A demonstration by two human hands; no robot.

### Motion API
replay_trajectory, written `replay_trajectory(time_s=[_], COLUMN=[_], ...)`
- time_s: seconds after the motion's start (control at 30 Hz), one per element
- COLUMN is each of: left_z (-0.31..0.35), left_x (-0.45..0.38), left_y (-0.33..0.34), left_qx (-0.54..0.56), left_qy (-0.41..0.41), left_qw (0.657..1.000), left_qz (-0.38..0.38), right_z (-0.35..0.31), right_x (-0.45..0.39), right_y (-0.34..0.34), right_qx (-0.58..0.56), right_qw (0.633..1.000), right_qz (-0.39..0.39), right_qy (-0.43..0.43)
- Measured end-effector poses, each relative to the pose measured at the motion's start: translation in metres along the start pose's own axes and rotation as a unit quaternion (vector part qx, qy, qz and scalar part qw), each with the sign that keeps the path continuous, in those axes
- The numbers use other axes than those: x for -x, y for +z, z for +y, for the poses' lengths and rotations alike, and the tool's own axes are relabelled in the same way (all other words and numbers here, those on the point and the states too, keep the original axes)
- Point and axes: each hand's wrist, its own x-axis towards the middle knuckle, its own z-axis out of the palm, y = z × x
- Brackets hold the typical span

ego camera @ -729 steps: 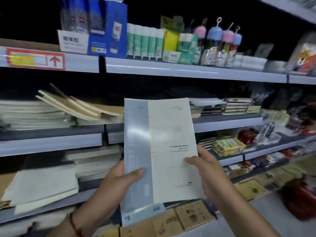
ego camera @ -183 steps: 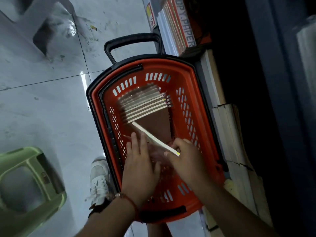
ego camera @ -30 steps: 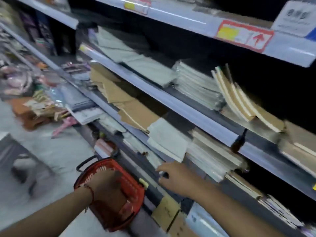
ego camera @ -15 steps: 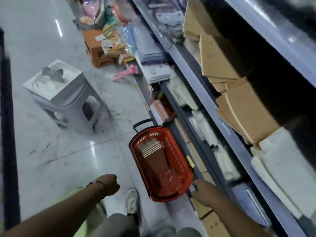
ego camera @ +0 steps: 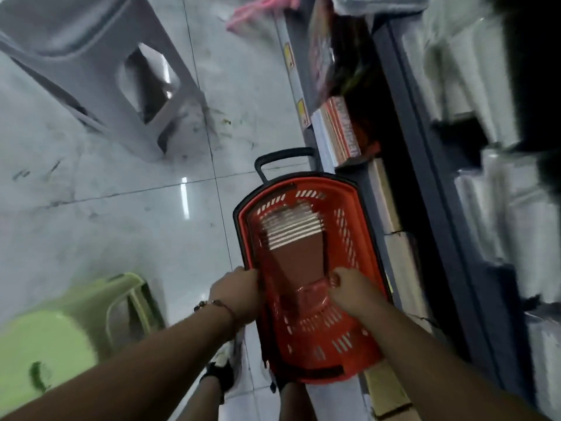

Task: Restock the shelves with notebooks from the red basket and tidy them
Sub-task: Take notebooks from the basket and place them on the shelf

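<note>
Reaching down over a red basket (ego camera: 306,338) on the floor, a person curls the left hand (ego camera: 235,294) over its left rim while the right hand (ego camera: 352,291) dips inside, fingers bent; whether it grips anything cannot be told. Brown notebooks (ego camera: 296,238) lie fanned in the basket, beside the shelves (ego camera: 425,165). Beyond stands a grey stool (ego camera: 100,65).

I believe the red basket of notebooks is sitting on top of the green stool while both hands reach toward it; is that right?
Not quite. The head view shows the red basket standing on the tiled floor beside the shelving, with the green stool apart to its left. The rest holds: the left hand and right hand reach toward it, notebooks inside.
</note>
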Motion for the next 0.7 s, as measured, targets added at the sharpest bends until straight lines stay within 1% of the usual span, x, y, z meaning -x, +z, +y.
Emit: replay_trajectory(time_s=[0.1, 0.17, 0.33, 0.43, 0.57, 0.7], left_z=[0.025, 0.04, 0.06, 0.059, 0.056, 0.055], left_x=[-0.059, -0.095, -0.168, -0.188, -0.2, -0.202], left_y=[0.023, 0.036, 0.075, 0.096, 0.11, 0.106], left_qx=[-0.029, -0.046, -0.073, -0.066, -0.032, 0.012], left_qy=[0.038, 0.043, -0.003, -0.028, -0.028, -0.023], left_qw=[0.999, 0.998, 0.997, 0.996, 0.994, 0.994], left_qz=[-0.006, 0.001, 0.031, 0.048, 0.103, 0.11], right_z=[0.004, 0.005, 0.012, 0.02, 0.03, 0.033], right_x=[-0.069, -0.105, -0.17, -0.19, -0.203, -0.199], right_y=[0.008, 0.015, 0.037, 0.047, 0.054, 0.054], right_qx=[0.086, 0.13, 0.179, 0.176, 0.154, 0.13], right_qw=[0.996, 0.991, 0.982, 0.981, 0.977, 0.973], right_qz=[0.0, 0.002, 0.011, 0.035, 0.098, 0.14], right_qy=[-0.021, -0.039, -0.059, -0.073, -0.106, -0.128])
